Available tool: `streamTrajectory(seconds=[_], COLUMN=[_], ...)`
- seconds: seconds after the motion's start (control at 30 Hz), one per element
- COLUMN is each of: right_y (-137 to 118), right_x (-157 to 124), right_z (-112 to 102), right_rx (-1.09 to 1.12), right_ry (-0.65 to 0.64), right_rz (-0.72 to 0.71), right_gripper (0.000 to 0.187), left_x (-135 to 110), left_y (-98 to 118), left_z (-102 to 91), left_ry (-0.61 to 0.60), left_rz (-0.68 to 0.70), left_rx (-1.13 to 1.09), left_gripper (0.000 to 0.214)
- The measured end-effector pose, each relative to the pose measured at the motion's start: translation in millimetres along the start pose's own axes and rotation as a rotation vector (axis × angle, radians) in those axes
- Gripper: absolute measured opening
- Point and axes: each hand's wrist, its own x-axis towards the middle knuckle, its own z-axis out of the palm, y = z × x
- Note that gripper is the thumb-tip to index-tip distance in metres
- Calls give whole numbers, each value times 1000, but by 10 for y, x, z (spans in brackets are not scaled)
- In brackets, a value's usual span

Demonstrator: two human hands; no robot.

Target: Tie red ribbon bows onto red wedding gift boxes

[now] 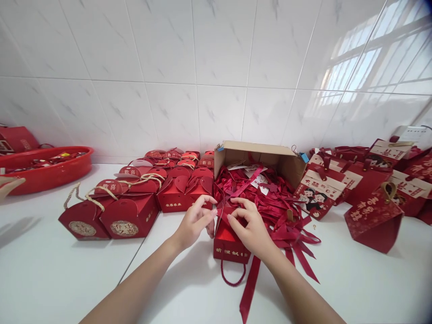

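Observation:
A small red gift box with gold lettering and a cord handle stands on the white counter in front of me. My left hand pinches the box's top flap from the left. From the right, my right hand pinches the same top, fingers curled on the flap. A dark red ribbon runs under my right wrist and trails toward the counter's near edge.
An open cardboard box spills red ribbons and tags behind the gift box. Several closed red boxes stand at the left, larger printed red boxes at the right. A red basin sits far left. White tiled wall behind.

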Motion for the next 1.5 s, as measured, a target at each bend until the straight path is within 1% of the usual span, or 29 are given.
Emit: streamTrajectory(seconds=[0.1,0.2,0.27,0.33,0.4,0.47,0.57,0.67,0.7,0.73,0.77,0.8,0.83,0.87,0.9,0.97,1.03,1.1,1.17,1.3,1.4,1.5], right_y=[-1,20,49,86,129,174,229,263,275,290,309,330,354,380,404,444,464,463,447,398,369,364], right_x=[-11,-25,-12,28,85,126,81,-95,-161,-220,-268,-303,-325,-333,-332,-309,-278,-251,-233,-195,-142,-87], right_z=[-4,19,31,10,-68,-205,-448,-586,-591,-578,-550,-515,-475,-437,-404,-360,-344,-350,-369,-428,-490,-580], right_rx=[-5,-20,-21,3,61,133,191,191,194,199,204,209,211,214,225,278,346,381,381,379,349,271], right_ry=[-13,-8,-1,11,35,76,107,30,-1,-26,-43,-55,-63,-67,-69,-79,-103,-147,-207,-303,-291,-204], right_rz=[-3,-24,-36,-56,-78,-54,70,155,163,163,159,156,155,160,171,220,304,381,415,388,326,235], right_gripper=[24,23,23,21,21,22,25,25,25,25,25,26,27,28,30,34,36,37,40,44,40,26], left_x=[17,25,27,31,38,51,75,68,52,29,0,-30,-59,-81,-92,-77,-14,68,137,190,181,162], left_y=[-15,-26,-23,2,61,156,331,464,482,483,466,433,385,326,260,122,0,-85,-124,-107,-74,-63], left_z=[14,20,17,-1,-47,-139,-344,-492,-496,-472,-420,-348,-263,-176,-96,17,55,45,28,30,31,12], left_ry=[43,61,71,92,143,229,412,664,726,756,748,706,643,571,502,390,291,196,124,16,-53,-67], left_rz=[-22,-15,-8,6,43,101,166,211,242,288,341,391,427,429,397,286,194,141,100,-25,-118,-161], left_rx=[19,83,69,-44,-230,-421,-626,-736,-733,-702,-640,-546,-424,-284,-137,104,219,246,244,236,244,247], left_gripper=[29,31,31,29,25,21,19,19,17,14,12,11,12,13,13,14,15,18,23,34,41,46])
